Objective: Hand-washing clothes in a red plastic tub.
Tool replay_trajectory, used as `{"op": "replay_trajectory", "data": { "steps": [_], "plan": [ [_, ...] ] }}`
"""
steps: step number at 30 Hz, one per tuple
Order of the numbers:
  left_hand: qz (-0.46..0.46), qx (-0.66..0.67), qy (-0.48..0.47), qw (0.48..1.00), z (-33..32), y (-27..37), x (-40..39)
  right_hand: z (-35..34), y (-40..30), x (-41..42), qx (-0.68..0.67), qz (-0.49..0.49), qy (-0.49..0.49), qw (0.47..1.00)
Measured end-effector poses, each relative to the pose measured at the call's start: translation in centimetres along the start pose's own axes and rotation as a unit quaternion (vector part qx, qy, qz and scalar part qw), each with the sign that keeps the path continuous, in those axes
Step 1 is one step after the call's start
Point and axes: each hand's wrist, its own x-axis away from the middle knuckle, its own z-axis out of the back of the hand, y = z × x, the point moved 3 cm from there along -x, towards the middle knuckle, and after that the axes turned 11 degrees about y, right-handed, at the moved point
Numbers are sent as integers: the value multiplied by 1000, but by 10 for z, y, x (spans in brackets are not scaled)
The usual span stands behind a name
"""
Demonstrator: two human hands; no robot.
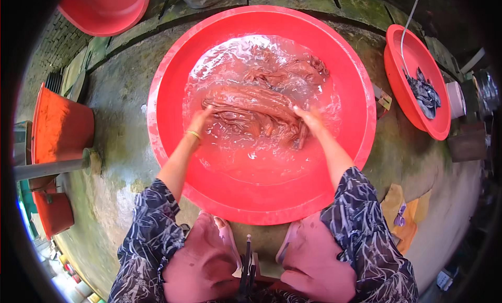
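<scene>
A large round red plastic basin (259,203) holds water and wet brownish cloth. My left hand (200,120) grips the left end of a bunched length of cloth (251,99) at the water's surface; a yellow bangle (194,134) is on that wrist. At the right end of the same cloth, my right hand (308,116) has hold of it and looks slightly blurred. The cloth stretches between both hands, with folds hanging into the water. More wet cloth (298,70) floats just beyond, towards the far side. My fingertips are partly hidden in the folds.
To the right, a smaller red basin (417,110) holds dark cloth (424,93), with a thin pale hose (404,44) running into it. Orange-red tubs (64,126) and a grey pipe (51,169) are at left. Another red basin (106,12) stands far left. Flattened cardboard (408,220) lies on the concrete floor.
</scene>
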Motion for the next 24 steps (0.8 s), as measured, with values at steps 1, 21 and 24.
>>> {"op": "replay_trajectory", "data": {
  "steps": [1,21,24],
  "plan": [
    [-21,52,-26,998,-26,-22,10,-30,-14,20,-152,-168,-258,939],
    [-132,-126,117,976,4,59,55,18,-89,-12,219,85,-187,954],
    [-420,-352,153,822,0,53,70,65,-111,5,300,216,-15,929]
  ]
}}
